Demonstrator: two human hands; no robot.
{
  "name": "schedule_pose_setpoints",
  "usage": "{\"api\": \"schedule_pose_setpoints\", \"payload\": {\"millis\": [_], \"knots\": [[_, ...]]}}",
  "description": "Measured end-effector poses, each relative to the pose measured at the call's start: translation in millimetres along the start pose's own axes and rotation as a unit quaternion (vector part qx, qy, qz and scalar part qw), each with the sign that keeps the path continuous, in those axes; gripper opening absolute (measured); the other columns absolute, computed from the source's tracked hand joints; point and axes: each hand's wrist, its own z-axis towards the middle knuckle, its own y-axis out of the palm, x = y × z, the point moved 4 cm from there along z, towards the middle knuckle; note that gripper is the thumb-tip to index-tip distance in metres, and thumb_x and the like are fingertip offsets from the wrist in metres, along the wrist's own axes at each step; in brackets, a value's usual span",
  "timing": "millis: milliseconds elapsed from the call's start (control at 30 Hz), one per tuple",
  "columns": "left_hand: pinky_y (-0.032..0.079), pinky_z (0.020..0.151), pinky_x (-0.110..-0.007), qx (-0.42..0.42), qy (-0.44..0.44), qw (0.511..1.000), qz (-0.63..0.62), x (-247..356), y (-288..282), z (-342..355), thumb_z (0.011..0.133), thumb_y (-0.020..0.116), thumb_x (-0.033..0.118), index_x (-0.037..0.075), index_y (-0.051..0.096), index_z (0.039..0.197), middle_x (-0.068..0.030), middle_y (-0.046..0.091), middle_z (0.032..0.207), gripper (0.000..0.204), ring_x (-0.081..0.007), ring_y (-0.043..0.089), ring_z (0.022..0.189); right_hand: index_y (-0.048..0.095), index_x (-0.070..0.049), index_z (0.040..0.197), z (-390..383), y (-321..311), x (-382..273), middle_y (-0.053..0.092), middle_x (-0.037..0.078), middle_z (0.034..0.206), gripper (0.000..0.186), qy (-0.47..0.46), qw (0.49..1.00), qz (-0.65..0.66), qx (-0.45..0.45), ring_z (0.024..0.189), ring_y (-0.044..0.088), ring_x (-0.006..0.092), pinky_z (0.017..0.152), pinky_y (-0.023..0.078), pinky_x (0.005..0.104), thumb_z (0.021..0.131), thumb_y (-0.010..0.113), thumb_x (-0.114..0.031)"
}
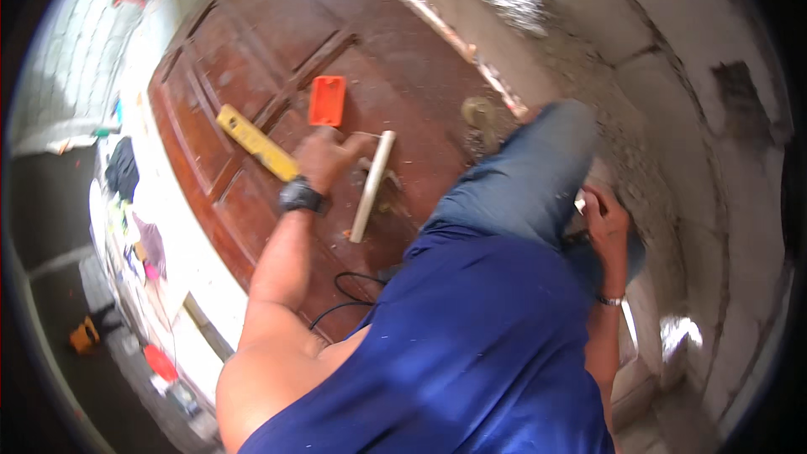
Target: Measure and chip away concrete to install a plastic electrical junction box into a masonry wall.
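Observation:
A brown panelled wooden door (277,42) lies flat in front of me. My left hand (326,160), with a black watch on the wrist, rests on it with the fingers curled. Its thumb reaches toward a long white bar (371,189) lying on the door. A yellow spirit level (252,141) ends right at this hand, and an orange rectangular piece (327,101) lies just beyond it. My right hand (605,219), with a thin bracelet, is at my hip against my blue jeans (521,176). A small white thing shows at its fingertips; its grip is hidden.
A black cable (345,298) runs over the door's near edge. A round metal fitting (479,109) lies by my knee. Clothes and small tools (126,202) are strewn along the white strip to the left. Rough concrete walls (672,118) curve around the right.

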Motion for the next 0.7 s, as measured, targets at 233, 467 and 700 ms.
{"api": "schedule_pose_setpoints", "payload": {"millis": [233,467,700], "knots": [[0.049,0.083,-0.045,-0.051,0.022,0.998,-0.038,-47,-9,108,0.074,0.069,0.059,-0.003,0.061,0.110,-0.0262,0.064,0.107,0.072,-0.0373,0.061,0.102,0.071,-0.002,0.087,-21,-30,-198,0.068,0.012,0.082,0.021,-0.372,0.804,0.427,-0.179,0.074,0.065,0.0240,0.066,0.050,0.0319,0.093,0.058,-0.017],[0.047,0.090,-0.039,-0.032,0.010,0.999,-0.024,-25,28,112,0.076,0.073,0.049,-0.004,0.046,0.129,-0.0219,0.059,0.116,0.079,-0.0324,0.059,0.106,0.069,-0.002,0.087,-37,-60,-257,0.065,0.010,0.075,0.014,-0.477,0.712,0.498,-0.131,0.063,0.059,0.0191,0.059,0.045,0.0320,0.083,0.061,-0.013],[0.048,0.083,-0.035,-0.073,0.098,0.952,-0.280,37,-10,71,0.081,0.070,0.043,-0.002,0.049,0.126,-0.0159,0.059,0.111,0.067,-0.0253,0.059,0.100,0.069,-0.002,0.089,-28,-67,-270,0.065,0.009,0.074,0.023,-0.569,0.680,0.460,-0.054,0.062,0.058,0.0177,0.059,0.044,0.0314,0.088,0.059,-0.023]]}}
